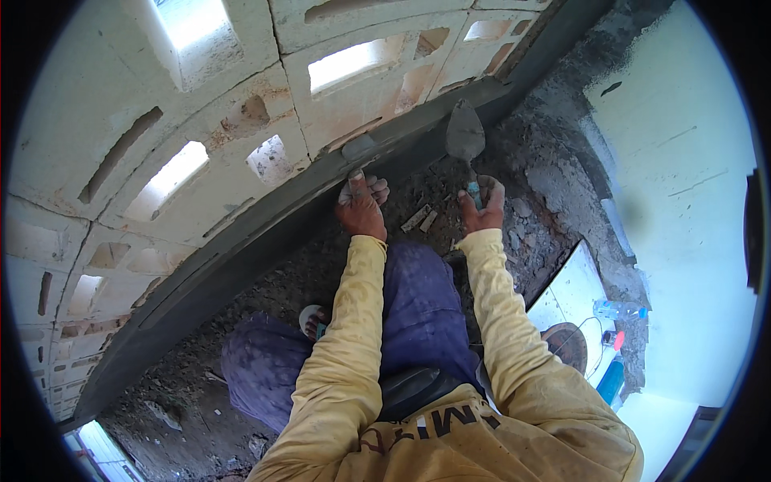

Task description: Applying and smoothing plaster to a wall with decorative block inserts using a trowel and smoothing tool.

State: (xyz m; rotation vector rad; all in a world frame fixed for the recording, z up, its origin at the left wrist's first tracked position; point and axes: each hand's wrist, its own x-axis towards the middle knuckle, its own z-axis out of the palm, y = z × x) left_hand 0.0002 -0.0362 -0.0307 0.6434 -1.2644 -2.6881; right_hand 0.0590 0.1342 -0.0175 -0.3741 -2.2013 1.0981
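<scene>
My left hand (362, 205), fingers curled, is raised just under the lower edge of a pale block wall (209, 72) with slotted openings; what it grips, if anything, I cannot make out. Just above it, a small grey patch or piece (358, 147) lies on the band of grey render (273, 221) along the wall's foot. In my right hand (482, 207) I grip the handle of a mortar-coated pointed trowel (464, 132), its blade pointing up beside the render.
Rubble-strewn dirt (185, 418) lies around my bent legs. At the right are a pale board (562, 289), plastic bottles (618, 309), a round rusty container (564, 345) with a wire handle and a painted wall (683, 201). A sandaled foot (316, 320) shows below my hands.
</scene>
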